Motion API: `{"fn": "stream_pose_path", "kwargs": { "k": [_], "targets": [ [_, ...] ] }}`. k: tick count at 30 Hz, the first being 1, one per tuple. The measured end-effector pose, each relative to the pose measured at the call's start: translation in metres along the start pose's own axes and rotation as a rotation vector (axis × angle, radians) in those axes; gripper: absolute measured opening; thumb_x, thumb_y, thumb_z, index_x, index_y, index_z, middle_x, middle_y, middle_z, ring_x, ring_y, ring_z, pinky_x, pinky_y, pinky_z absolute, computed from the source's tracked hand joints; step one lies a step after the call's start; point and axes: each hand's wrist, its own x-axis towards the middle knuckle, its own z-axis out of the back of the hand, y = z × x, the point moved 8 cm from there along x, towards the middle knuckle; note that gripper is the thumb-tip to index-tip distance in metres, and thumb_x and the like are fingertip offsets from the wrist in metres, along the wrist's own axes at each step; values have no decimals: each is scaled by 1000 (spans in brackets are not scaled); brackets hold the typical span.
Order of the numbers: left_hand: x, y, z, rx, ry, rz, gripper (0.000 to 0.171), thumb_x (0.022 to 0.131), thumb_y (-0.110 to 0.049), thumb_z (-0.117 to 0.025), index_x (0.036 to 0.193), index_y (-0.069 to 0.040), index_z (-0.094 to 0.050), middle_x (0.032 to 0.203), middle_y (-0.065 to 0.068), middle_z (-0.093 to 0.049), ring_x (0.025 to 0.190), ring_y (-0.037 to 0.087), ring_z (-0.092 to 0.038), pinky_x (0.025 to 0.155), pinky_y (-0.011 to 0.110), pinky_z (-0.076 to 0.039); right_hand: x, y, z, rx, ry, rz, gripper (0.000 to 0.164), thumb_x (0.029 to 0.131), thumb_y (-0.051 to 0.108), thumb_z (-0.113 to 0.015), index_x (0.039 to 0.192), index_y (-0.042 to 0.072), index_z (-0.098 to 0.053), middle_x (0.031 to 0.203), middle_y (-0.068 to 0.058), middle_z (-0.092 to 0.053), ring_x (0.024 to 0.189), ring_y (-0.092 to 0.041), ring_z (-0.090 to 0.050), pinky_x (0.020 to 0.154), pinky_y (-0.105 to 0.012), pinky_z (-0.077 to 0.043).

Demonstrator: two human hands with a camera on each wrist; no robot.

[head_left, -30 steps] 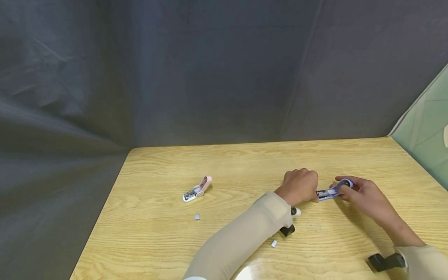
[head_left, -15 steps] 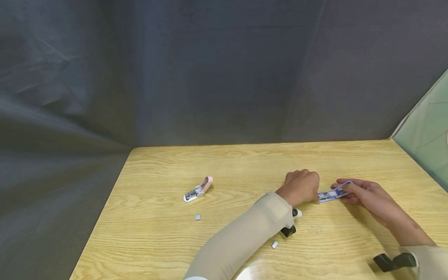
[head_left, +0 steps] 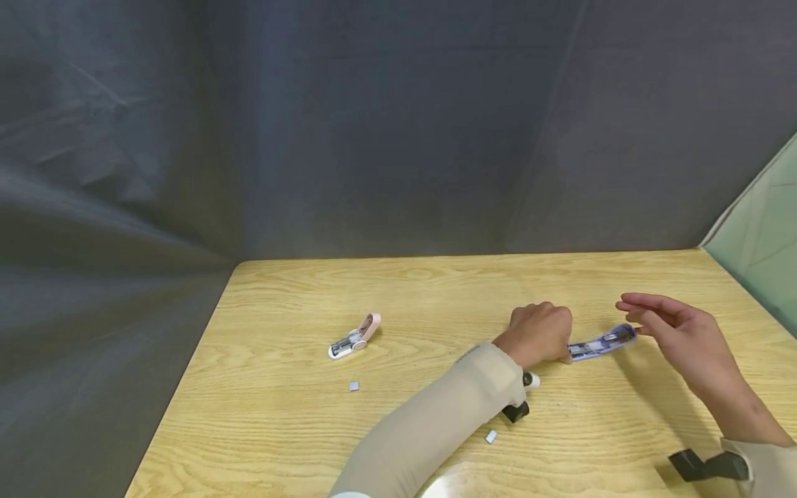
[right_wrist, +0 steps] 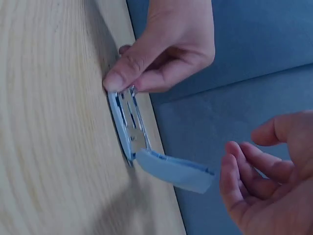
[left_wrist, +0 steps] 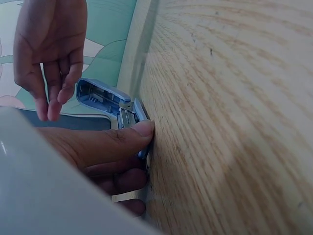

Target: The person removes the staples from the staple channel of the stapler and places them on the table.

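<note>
A blue-violet stapler (head_left: 600, 344) lies opened wide at the right of the table, its metal channel exposed. My left hand (head_left: 539, 333) pinches the far end of its base, thumb on one side, low against the tabletop. In the right wrist view the stapler's top cover (right_wrist: 176, 172) is swung back and slants away from the base. My right hand (head_left: 697, 342) hovers just off the end of that cover, fingers loosely bent, holding nothing. From the left wrist camera, the right hand (left_wrist: 51, 58) hangs beside the stapler with its fingers pointing down.
A pink and white stapler (head_left: 355, 337), also folded open, rests on the wooden table (head_left: 280, 429) to the left. Two small grey blocks, one (head_left: 353, 386) below that stapler and another (head_left: 491, 436) near my left forearm, lie on the wood. A dark curtain (head_left: 398, 138) stands behind.
My right hand has let go of the stapler's top cover and drawn back to the right. The cover is swung further back. My left hand keeps its grip in nearly the same place.
</note>
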Motion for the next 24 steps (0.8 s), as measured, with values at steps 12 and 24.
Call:
{"fn": "stream_pose_path", "kwargs": {
  "k": [12,24],
  "targets": [
    [1,1,0,-1,0,16,31,78,-47,-90,67,-28,-67,68,-15,-56,65,3,-50,58,29,-44,-3,-4,-30,7,227,10,25,108,10,-55,123,-6,-69,106,6,-76,93,-4,-71,73,-25,-57],
    [3,4,0,-17,-12,19,31,78,-47,-90,69,-28,-66,67,-16,-55,62,3,-50,55,27,-42,-7,-4,-50,-244,340,35,26,107,5,-54,123,-11,-65,106,-14,-74,78,-11,-67,57,-30,-51]
  ]
}}
